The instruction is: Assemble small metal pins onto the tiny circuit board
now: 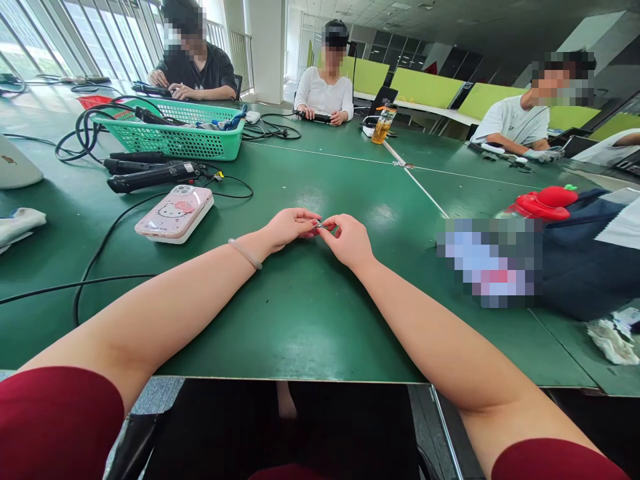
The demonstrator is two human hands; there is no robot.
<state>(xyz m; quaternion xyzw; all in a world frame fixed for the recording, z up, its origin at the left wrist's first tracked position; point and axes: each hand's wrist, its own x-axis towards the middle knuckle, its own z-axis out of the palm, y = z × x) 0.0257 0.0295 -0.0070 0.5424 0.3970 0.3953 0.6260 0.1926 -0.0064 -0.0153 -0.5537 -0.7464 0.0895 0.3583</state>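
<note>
Both of my hands meet over the green table (300, 320), pinching one small shiny metal piece (319, 225) between the fingertips. My left hand (290, 228) has a pale bangle (245, 254) at the wrist, and its thumb and fingers close on the piece from the left. From the right, the thumb and index finger of my right hand (349, 240) press on it too. The piece is too small and too covered by fingers to name its kind. Left of my hands lies a pink cartoon-cat power bank or case (175, 212).
A green plastic basket (175, 137) with cables stands at the back left, black handheld devices (153, 175) in front. A drink bottle (384, 125) stands farther back. To the right lie a dark blue bag (590, 260) and a red item (543, 203). Several people sit around the table.
</note>
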